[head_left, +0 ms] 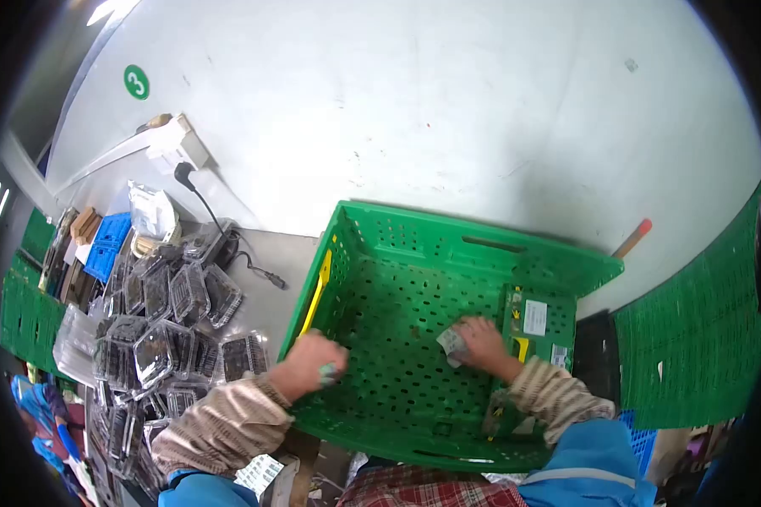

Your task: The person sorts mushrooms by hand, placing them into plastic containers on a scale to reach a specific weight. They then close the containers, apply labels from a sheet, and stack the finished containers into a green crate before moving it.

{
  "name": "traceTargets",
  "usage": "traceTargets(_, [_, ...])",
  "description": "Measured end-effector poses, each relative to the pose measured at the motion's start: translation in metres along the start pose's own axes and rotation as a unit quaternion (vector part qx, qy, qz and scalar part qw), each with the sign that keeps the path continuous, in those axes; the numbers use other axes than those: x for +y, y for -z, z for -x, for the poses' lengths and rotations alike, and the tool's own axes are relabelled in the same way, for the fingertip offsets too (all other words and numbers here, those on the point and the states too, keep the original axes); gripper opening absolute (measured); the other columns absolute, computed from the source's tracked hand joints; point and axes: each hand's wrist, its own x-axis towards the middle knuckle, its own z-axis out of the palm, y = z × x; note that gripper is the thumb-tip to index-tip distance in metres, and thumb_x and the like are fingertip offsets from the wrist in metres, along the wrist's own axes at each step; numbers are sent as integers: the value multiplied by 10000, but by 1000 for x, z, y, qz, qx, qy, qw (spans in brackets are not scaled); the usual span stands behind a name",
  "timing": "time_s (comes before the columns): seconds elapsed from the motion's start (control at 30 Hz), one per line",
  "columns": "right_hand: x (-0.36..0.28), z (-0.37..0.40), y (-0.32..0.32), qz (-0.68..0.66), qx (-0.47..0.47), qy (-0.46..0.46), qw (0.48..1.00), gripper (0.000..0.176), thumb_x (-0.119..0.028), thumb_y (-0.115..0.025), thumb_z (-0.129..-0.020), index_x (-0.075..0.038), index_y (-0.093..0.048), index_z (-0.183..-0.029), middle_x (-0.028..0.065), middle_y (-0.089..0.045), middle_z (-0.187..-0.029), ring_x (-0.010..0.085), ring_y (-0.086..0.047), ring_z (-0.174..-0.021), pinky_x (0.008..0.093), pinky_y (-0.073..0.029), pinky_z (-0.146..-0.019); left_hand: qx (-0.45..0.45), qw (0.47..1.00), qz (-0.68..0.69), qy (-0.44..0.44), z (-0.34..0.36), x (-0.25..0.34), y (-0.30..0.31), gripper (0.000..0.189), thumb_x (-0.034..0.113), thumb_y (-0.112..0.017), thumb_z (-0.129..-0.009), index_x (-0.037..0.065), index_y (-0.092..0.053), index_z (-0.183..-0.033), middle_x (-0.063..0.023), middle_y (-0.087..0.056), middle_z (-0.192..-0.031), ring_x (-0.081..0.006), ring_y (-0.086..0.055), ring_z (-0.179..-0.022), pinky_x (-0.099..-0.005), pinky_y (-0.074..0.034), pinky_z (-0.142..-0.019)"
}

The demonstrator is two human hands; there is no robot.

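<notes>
A large green plastic crate (397, 317) lies in front of me, its perforated floor showing. My left hand (311, 365) is closed at its left side, below the yellow handle (317, 291). A small greenish-white scrap (327, 372) pokes out between those fingers. Over the crate floor, toward the right, my right hand (486, 346) pinches a crumpled whitish piece of paper (453, 345). The crate's right end wall (539, 346) carries white labels (535, 318) and stands beside my right wrist.
Clear plastic clamshell boxes (165, 346) with dark contents are heaped to the left. A black power cord (199, 198) hangs from a white wall socket box (177, 145). Green crates (685, 329) are stacked at right, near an orange-tipped handle (634, 239). Another person (46, 414) shows at far left.
</notes>
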Motion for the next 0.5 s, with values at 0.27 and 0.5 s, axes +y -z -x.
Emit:
traceTargets(0.27, [6,87,23,29,-160,179,970,488,-271,-678,-712,-128,-539,-1157,138,-528,-1165,316,-518,-1036,437,-407,-865,122,967,-176,136,-11,-17,13,294,242,-565,-756,37,-597,-964,-153,-541,-1166,-285,-397,-1228,-454,-321,-975])
traceTargets(0.5, [1,69,10,-9,-98,-17,995,484,-183,-675,-698,-73,-525,-1145,159,-568,-986,358,-545,-884,436,-443,-743,121,977,10,176,-11,-12,29,248,262,-649,-716,49,-594,-832,-80,-594,-907,-273,-516,-1060,-426,-401,-802])
